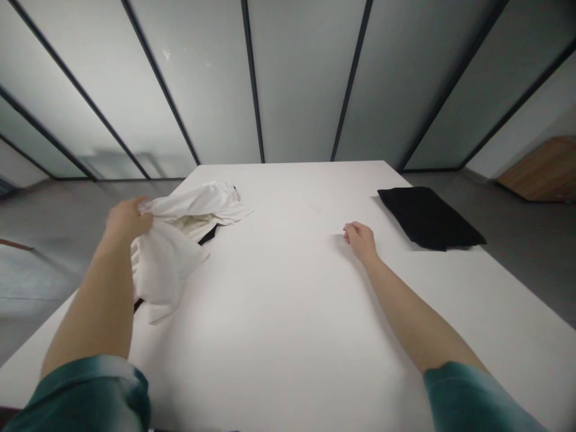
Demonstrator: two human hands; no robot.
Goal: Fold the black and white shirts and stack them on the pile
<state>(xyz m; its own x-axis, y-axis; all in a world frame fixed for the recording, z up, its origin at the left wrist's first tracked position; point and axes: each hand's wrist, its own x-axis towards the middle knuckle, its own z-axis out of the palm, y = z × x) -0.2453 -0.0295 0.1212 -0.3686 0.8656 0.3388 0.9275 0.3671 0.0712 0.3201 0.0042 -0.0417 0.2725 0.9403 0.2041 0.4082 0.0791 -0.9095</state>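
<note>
Two hands well apart here, left hand point(128, 219) clamped on a bunched white cloth point(166, 264) running lengthwise along the left side of the desk point(279, 312), right hand point(360, 241) empty and farther off

From afar, I am counting one left hand point(128, 219), one right hand point(360, 241), two green sleeves point(81, 396), one crumpled white cloth point(168, 258), one folded black cloth point(427, 217), one white bench point(279, 300) and one wooden board point(540, 171).
</note>
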